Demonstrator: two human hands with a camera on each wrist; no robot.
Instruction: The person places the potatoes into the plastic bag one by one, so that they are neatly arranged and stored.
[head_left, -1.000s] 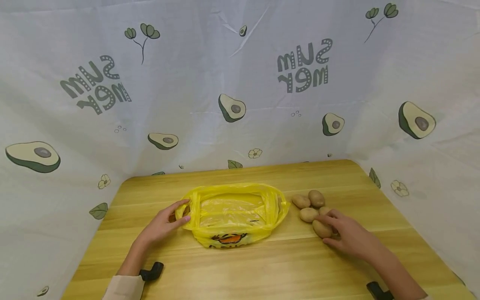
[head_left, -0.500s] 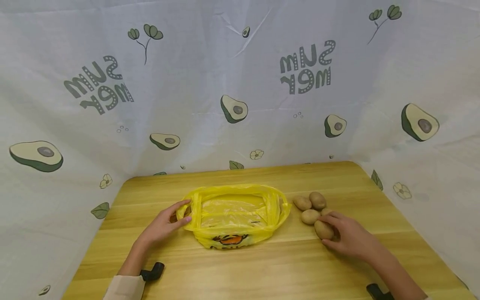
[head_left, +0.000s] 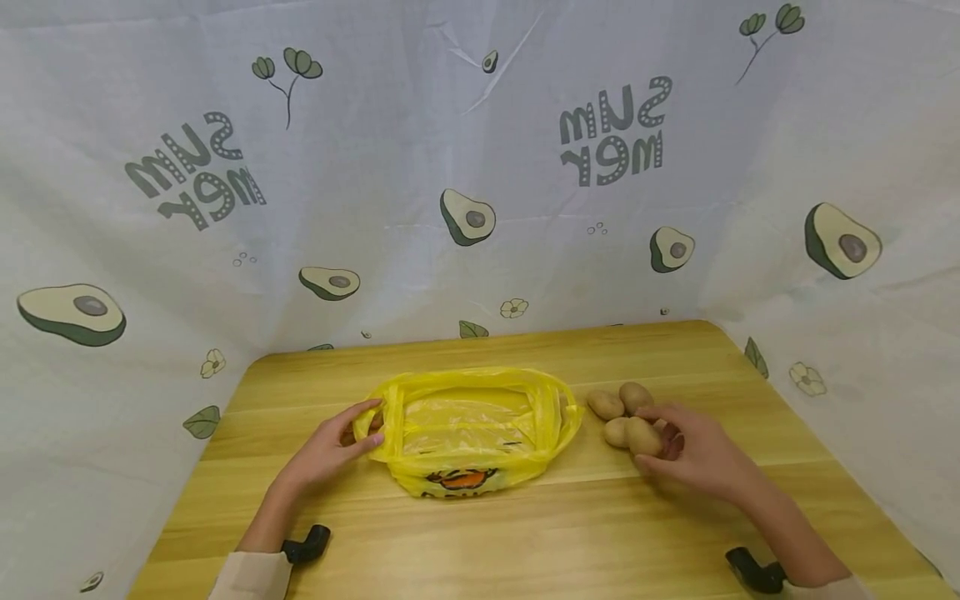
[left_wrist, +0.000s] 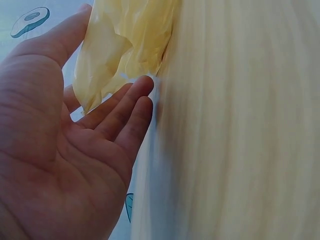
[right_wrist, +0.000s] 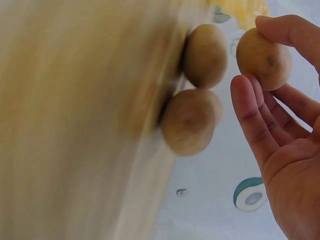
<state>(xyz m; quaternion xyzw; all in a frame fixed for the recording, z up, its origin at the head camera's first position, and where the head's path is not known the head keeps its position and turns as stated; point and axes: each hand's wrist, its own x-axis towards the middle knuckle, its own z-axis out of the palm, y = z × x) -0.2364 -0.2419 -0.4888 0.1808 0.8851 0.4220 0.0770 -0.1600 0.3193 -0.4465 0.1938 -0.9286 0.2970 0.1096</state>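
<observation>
We find the held potato [right_wrist: 264,59] between the thumb and fingertips of the right hand [head_left: 696,457], raised clear of the table [head_left: 480,550]; the left hand [head_left: 322,454] is well apart from it, with the yellow bag [head_left: 519,468] between the two hands. The right hand's grip is narrowed to the potato's width. At least three loose potatoes [head_left: 605,405] sit on the table just beyond and to the left of the right hand (the held one partly covers a neighbour in the head view, so we cannot be sure of the count). Our left hand holds the bag's left end, thin plastic between thumb and fingers. The bag's mouth gapes upward, and dark and orange print marks its near side. Behind the table hangs a white cloth [head_left: 375,183] with avocados and mirrored lettering.
</observation>
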